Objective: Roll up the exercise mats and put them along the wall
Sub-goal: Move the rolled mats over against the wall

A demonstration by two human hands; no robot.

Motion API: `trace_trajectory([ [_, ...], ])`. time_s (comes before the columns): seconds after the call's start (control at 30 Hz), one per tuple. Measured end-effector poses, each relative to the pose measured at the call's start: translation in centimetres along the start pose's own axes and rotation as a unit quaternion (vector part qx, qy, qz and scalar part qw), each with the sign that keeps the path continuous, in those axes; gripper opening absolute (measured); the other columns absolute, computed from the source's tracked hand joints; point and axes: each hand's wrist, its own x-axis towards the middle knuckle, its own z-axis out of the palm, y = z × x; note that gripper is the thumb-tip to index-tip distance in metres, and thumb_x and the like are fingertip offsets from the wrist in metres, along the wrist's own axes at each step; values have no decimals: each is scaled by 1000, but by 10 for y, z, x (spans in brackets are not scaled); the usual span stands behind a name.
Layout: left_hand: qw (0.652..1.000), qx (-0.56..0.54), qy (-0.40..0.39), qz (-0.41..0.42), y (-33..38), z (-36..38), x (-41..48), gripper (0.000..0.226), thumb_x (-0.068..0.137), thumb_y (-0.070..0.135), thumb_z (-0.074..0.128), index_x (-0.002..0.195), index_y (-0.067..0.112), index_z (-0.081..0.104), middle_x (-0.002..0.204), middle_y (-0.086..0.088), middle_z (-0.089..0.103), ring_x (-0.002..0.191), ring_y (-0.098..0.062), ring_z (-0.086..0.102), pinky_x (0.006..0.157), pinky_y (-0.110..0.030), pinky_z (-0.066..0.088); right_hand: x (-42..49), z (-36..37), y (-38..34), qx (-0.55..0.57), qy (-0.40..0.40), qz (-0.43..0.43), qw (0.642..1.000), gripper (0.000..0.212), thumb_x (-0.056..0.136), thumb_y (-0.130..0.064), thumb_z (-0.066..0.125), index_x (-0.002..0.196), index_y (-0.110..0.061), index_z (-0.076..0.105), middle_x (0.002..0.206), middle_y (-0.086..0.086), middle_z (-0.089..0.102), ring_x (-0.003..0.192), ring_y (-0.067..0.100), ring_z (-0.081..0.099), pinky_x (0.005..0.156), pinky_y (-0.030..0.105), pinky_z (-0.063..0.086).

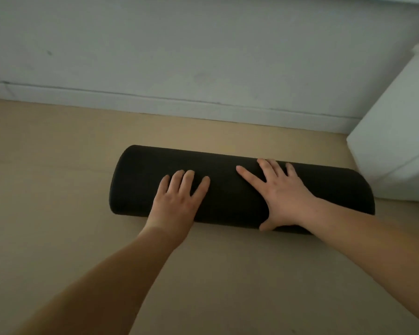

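Observation:
A black exercise mat [140, 182], fully rolled into a thick cylinder, lies on the light wooden floor, roughly parallel to the wall and a short gap away from it. My left hand [177, 201] rests flat on the roll's near side, left of its middle, fingers spread. My right hand [281, 197] presses on top of the roll right of the middle, fingers apart and thumb hooked down over the near side. Neither hand wraps around the mat.
The pale wall [179, 44] with a white baseboard [155, 102] runs across the back. A white cabinet or box [397, 146] stands at the right, close to the roll's right end. Bare floor [46, 165] stretches left of the mat.

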Motion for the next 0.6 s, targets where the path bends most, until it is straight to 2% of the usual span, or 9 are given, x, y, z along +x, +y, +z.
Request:
trace_trajectory([
  [0.07,999,-32,24,-19,16,9,4,114,89,37,77,161,29,-11,166,-12,-1,156,-37,-3,125,-55,-2,0,-1,13,1,-1,16,1000,156,58,-70,88,147,-50,-39,170,13,-17,157,37,-14,123,68,3],
  [0.13,998,-51,39,-26,21,15,4,105,94,36,70,162,31,-10,167,-10,-4,157,-36,-7,126,-54,-5,-3,0,12,-9,8,31,999,155,60,-68,88,148,-49,-38,169,13,-18,156,39,-15,122,70,3],
  [0.2,996,-71,45,-7,15,14,2,99,94,37,70,163,34,-2,168,-8,2,158,-34,-2,126,-51,-2,-11,2,6,-10,16,51,999,149,66,-63,88,150,-49,-34,169,13,-19,156,41,-14,122,71,8],
  [0.33,995,-77,60,29,-1,16,-1,98,82,36,84,160,33,24,162,-10,27,152,-35,21,121,-51,12,-31,18,11,16,29,99,995,144,70,-61,86,149,-52,-34,167,14,-22,155,45,-14,119,74,14],
  [0.47,993,-85,84,13,-9,17,10,88,84,41,80,158,37,32,166,-15,22,156,-40,16,123,-68,12,-33,30,31,0,40,93,995,138,75,-68,78,146,-53,-39,167,11,-27,155,42,-18,120,73,11],
  [0.6,993,-89,76,9,-16,8,44,81,89,47,72,158,39,30,168,-13,23,157,-37,15,123,-67,15,-13,24,68,0,46,65,997,128,78,-76,69,146,-56,-37,169,8,-25,157,38,-16,123,68,11],
])
